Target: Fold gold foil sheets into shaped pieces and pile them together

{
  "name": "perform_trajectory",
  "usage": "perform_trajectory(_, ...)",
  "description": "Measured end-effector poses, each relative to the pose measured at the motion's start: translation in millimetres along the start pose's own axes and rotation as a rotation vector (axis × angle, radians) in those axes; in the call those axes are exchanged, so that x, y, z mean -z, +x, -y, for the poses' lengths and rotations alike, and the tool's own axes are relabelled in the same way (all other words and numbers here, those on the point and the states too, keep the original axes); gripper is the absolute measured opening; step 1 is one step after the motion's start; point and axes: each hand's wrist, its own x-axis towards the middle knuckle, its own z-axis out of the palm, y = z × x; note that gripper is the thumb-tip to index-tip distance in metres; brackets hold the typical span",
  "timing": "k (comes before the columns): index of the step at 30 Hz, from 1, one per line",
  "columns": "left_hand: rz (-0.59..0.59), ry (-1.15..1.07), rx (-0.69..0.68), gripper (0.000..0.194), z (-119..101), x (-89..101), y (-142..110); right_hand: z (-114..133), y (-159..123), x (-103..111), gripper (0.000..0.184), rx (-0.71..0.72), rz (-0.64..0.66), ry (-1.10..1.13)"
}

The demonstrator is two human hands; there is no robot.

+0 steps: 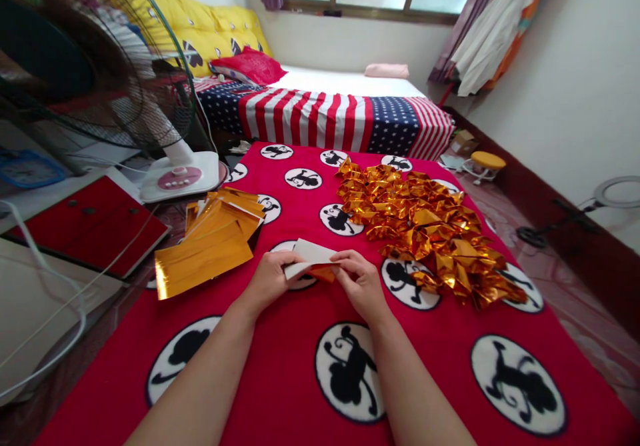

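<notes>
Between my two hands is a sheet of gold foil paper (311, 253), bent over so its pale back faces up and a bit of orange-gold shows underneath. My left hand (273, 276) pinches its left end with the thumb on top. At the right end, the fingers of my right hand (359, 279) are closed on the same sheet. To the left lies a loose stack of flat gold foil sheets (205, 256). A wide heap of folded, shiny gold foil pieces (420, 223) covers the right side of the red cloth.
A red blanket (280, 379) with black figures in white circles spreads under everything. An electric fan (180, 173) stands at the left beside a red-topped cabinet (90, 223). Behind is a bed with a striped, starred cover (310, 116). A yellow stool (488, 161) stands at right.
</notes>
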Motion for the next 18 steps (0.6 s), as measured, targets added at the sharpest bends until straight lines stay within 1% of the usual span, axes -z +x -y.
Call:
perform_trajectory(4,0.156,-0.051,-0.042,0.032,1.5,11.5,2.3,-1.1,-1.1,-1.2,0.020,-0.025,-0.021,-0.130)
perform_trajectory(6,0.192,-0.049,-0.047,0.040,1.6,15.1,2.8,-1.3,-1.3,-1.5,0.020,-0.034,-0.044,-0.181)
perform_trajectory(8,0.196,-0.043,-0.051,0.044,2.2,15.9,3.0,-2.7,-1.2,-3.2,0.020,-0.044,-0.081,-0.218)
perform_trajectory(10,0.154,0.001,-0.064,0.043,4.2,14.0,3.1,-4.7,-1.1,-6.3,0.018,-0.068,-0.137,-0.252)
perform_trajectory(14,-0.066,0.160,-0.070,0.028,12.5,5.8,3.8,-4.6,-0.7,-14.3,0.013,-0.132,-0.235,-0.313)
perform_trajectory(16,-0.112,0.214,-0.075,0.023,15.9,2.1,4.3,-0.9,0.1,-17.3,0.014,-0.153,-0.256,-0.345)
perform_trajectory(18,-0.128,0.254,-0.071,0.017,17.2,-0.2,4.8,3.7,1.2,-19.0,0.015,-0.175,-0.266,-0.364)
